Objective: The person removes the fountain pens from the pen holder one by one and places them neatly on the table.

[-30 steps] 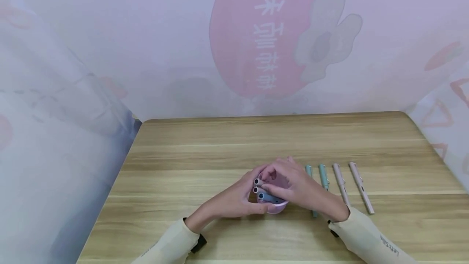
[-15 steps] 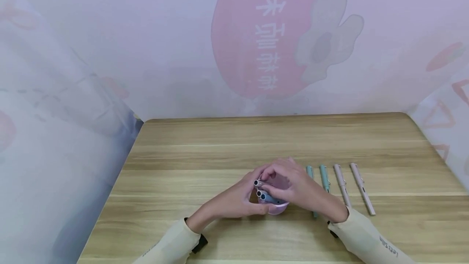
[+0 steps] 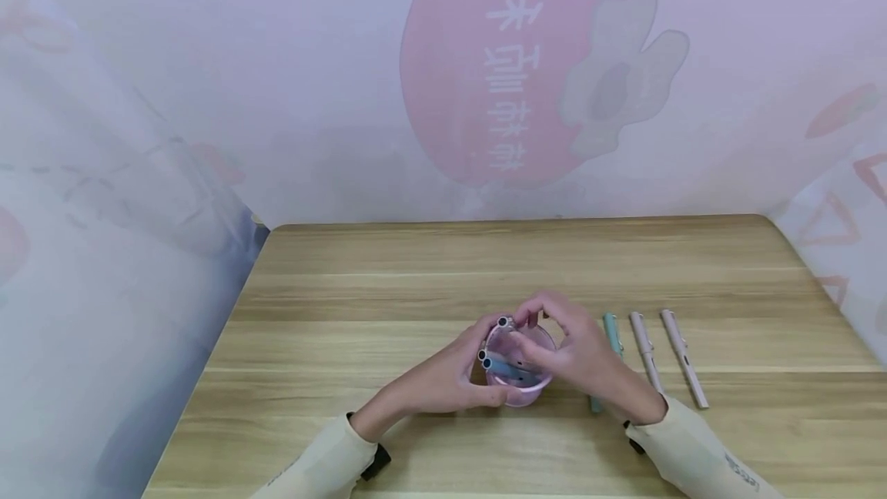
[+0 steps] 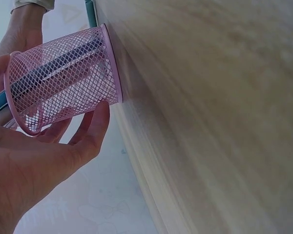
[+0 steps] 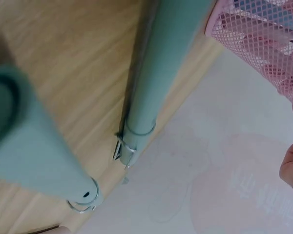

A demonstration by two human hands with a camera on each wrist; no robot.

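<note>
Head view: pink mesh cup stood upright on the wooden table, near the front edge, between both hands. Left hand wrapped the cup's left side, fingers curled round the wall. Left wrist view confirmed it: fingers and thumb lay against the mesh cup, and pens showed through the mesh.

Right hand sat over the cup's right rim and top, fingers curled. Thumb and forefinger pinched the upper end of a pen at the cup's far-left rim. Two more pens leaned inside the cup, their ends sticking out over the left rim, close to the left thumb.

So the cup was enclosed on both sides, hands nearly touching over it.

On the table right of the cup: a green pen just beside the right hand, partly hidden by it, then two pink pens farther right, lying side by side, apart from each other.

Right wrist view: two green pens lying on the wood, close to the lens and blurred; cup's mesh at top right; only a fingertip of the right hand visible.
</note>
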